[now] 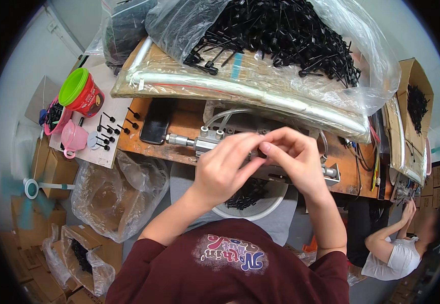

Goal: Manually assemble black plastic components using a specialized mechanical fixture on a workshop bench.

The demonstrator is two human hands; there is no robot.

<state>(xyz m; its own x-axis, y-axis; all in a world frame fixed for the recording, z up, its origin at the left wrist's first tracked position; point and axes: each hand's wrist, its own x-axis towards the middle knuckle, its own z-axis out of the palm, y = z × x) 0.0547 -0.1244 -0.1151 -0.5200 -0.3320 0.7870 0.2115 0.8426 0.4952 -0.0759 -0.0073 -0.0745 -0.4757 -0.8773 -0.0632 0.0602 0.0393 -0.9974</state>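
Note:
My left hand (223, 164) and my right hand (297, 154) meet over the metal fixture, fingertips closed together in a pinch. A small dark piece (261, 153) shows between them, mostly hidden by the fingers, so its kind is unclear. Behind and under the hands lies a metal fixture with a cylinder (204, 145) and a clear tube (225, 114). Below the hands, a white basket (255, 215) holds loose black parts (248, 195). On the raised cardboard tray (179, 86) beyond is a large heap of black thin-stemmed plastic parts (286, 35).
At the left stand a red bucket with a green rim (85, 96), a pink cup (74, 137) and several black parts (109, 133). A black phone (156, 121) lies on the wooden bench (133, 139). Cables (364, 159) hang at the right; a co-worker (402, 248) sits beyond them.

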